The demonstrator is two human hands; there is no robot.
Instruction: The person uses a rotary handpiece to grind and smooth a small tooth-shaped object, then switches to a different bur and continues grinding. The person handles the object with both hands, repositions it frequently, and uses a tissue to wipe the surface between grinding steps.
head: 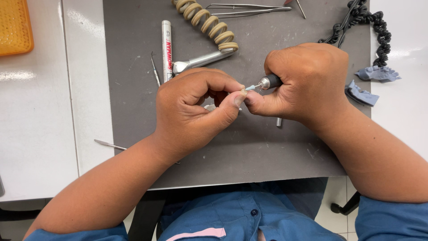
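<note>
My right hand (307, 82) is closed around a small rotary handpiece (270, 81) whose pale blue tip (251, 87) points left. My left hand (196, 107) pinches a tiny piece between thumb and forefinger, right at that tip; the piece is almost fully hidden by the fingers. Both hands hover over a grey mat (249, 147) and touch each other at the thumbs.
On the mat lie a white marker pen (166, 49), a metal handpiece (200, 60) on a beige coiled cord (207, 22), tweezers (245, 10) and thin metal picks (155, 71). Two grey-blue dental models (378, 73) and a black coiled cord (379, 31) sit right. An orange tray (14, 27) is far left.
</note>
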